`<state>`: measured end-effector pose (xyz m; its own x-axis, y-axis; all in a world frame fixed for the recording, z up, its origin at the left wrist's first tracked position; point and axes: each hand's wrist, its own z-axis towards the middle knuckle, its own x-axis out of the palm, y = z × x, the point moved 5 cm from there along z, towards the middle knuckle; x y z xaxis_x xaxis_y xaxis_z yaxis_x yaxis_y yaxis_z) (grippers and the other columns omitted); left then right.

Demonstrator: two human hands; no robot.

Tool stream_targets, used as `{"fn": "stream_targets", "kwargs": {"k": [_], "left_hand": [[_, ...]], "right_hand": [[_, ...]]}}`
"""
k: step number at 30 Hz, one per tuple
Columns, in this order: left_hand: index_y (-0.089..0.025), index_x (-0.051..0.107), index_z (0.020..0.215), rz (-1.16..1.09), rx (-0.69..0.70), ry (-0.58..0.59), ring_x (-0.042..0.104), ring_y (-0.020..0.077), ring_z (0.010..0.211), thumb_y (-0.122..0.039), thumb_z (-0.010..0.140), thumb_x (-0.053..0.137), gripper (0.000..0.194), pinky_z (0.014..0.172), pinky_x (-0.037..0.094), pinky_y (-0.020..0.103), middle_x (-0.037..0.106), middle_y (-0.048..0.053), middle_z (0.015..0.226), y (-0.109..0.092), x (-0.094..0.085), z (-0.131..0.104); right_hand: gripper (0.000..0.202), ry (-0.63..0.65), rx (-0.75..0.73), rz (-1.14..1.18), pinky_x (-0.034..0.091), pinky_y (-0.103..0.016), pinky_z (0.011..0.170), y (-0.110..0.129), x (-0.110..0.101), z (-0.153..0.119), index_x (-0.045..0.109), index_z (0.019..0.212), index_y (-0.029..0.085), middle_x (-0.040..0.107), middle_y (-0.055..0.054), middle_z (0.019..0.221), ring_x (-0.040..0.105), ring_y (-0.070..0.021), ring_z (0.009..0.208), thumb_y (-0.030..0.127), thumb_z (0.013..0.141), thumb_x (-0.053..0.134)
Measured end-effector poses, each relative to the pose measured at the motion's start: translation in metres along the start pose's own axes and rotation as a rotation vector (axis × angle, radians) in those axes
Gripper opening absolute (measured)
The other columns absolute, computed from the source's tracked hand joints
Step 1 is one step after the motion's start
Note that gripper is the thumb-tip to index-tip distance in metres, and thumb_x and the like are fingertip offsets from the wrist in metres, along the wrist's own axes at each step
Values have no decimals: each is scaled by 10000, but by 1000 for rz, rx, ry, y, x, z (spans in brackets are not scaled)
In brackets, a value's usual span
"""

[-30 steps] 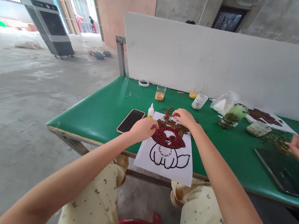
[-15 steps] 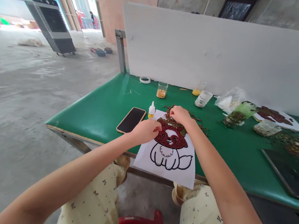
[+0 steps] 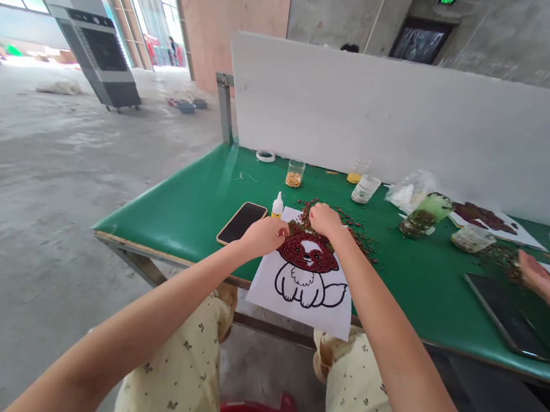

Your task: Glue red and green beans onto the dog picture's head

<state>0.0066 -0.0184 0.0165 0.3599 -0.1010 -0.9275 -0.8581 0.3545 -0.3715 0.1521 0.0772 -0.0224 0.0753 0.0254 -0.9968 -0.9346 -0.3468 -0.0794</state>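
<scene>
A white sheet with a cartoon fox drawing (image 3: 302,285) lies at the table's front edge, its lower part hanging past it. Dark red grains fill most of the fox's head; green-brown ones show at the ears. My left hand (image 3: 266,236) rests by the head's left side, thumb and fingers pinched together. Above the head, my right hand (image 3: 323,219) has its fingers curled closed among loose reddish grains (image 3: 357,237). Whether either hand has a grain in it is too small to tell. A white glue bottle (image 3: 278,205) stands upright just behind my left hand, beside a phone (image 3: 240,223).
On the green table (image 3: 172,202) stand a jar of yellow grains (image 3: 295,174) and a whitish cup (image 3: 366,189). A green-tinted jar (image 3: 426,215) lies tilted at the right, near a dark tablet (image 3: 509,316). Another person's hand (image 3: 543,277) is at the far right. A white board (image 3: 387,113) rises behind.
The view has tilted up slightly and shifted right. My hands stay near the fox's head with little movement. The other person's hands have come further into view, with a paper's edge.
</scene>
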Motion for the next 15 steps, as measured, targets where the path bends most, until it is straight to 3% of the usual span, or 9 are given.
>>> {"fn": "stream_targets", "kwargs": {"k": [9, 15], "left_hand": [[-192, 671, 900, 94, -3, -32, 617, 188, 869, -121, 742, 423, 302, 766, 468, 277, 687, 43, 929, 8, 10, 3], [-199, 669, 909, 78, -29, -69, 616, 194, 891, -113, 736, 431, 307, 756, 474, 278, 686, 42, 954, 8, 7, 4]], "right_hand": [[193, -40, -17, 61, 395, -291, 840, -9, -2, -5, 590, 945, 136, 573, -125, 1069, 492, -221, 1029, 154, 869, 413], [149, -67, -242, 84, 376, -272, 792, 13, -26, -50, 568, 873, 146, 570, -92, 972, 495, -189, 937, 148, 878, 419]]}}
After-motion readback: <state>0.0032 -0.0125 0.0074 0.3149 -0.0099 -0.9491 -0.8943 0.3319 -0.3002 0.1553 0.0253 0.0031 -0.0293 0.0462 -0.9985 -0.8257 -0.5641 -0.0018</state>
